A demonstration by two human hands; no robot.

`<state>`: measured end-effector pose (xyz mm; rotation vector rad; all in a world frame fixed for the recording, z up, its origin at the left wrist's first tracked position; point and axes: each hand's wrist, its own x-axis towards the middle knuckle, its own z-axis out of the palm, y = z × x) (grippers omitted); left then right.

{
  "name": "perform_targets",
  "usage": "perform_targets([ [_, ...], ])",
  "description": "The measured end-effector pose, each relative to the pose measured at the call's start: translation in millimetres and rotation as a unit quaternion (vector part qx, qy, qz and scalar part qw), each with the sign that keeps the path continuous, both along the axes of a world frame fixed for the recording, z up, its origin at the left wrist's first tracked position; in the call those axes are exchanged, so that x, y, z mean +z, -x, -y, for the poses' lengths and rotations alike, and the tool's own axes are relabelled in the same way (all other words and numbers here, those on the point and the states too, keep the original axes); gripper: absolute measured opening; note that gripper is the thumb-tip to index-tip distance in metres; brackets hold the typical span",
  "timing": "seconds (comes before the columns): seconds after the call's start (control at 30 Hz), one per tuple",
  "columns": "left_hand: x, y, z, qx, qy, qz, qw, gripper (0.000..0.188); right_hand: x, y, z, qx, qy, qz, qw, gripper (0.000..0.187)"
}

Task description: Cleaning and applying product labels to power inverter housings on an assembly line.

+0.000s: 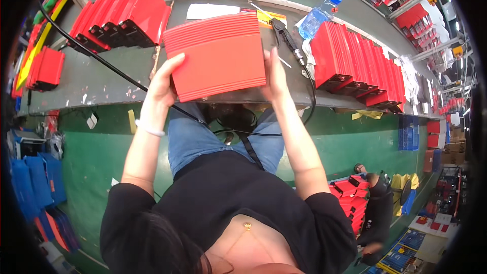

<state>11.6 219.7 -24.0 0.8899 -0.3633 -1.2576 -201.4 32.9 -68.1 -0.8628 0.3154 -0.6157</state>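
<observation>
A red, box-shaped casing with ribbed bands (215, 58) is held between both hands at the near edge of the dark grey surface (122, 96), its broad face toward the wearer. Whether its underside bears on the surface cannot be told.

The left hand (161, 83) grips the left side: the thumb lies on the face, pinching the casing against fingers hidden behind it. The right hand (275, 78) clasps the right side, its visible fingers pointing away from the wearer; those behind the casing cannot be seen.

Hazards, as judged:
- A slip of either hand could drop the casing over the near edge to the green floor (96, 144), since the hold is mainly at the sides.
- The black cable (114, 68) runs behind the left wrist and could snag the arm.
- The black hand tool with a cord (286, 40) lies just beyond the right hand; a sideways swing could knock it, or tip the clear bottle of blue liquid (315, 23) near the right-hand row of red casings (337, 56), wetting them.
</observation>
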Motion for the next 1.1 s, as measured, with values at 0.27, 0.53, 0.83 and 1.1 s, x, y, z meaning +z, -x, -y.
perform_targets([
  [0.27,2.8,7.2,-25.6,0.112,0.097,0.183,0.972,0.066,55.0,17.7,79.2,-0.213,0.638,-0.556,0.488,0.035],
  [0.53,6.5,16.5,-46.4,0.119,0.106,0.275,0.948,0.072,34.6,29.5,114.8,-0.052,0.629,-0.664,0.400,0.035],
  [0.83,1.9,20.2,-103.6,0.087,0.039,0.382,0.919,0.073,83.5,92.5,48.6,-0.036,0.188,-0.159,0.969,0.052],
  [1.1,7.1,43.5,-163.4,0.067,-0.007,0.418,0.906,0.072,71.0,121.1,-7.2,0.204,-0.173,0.202,0.942,0.077],
])
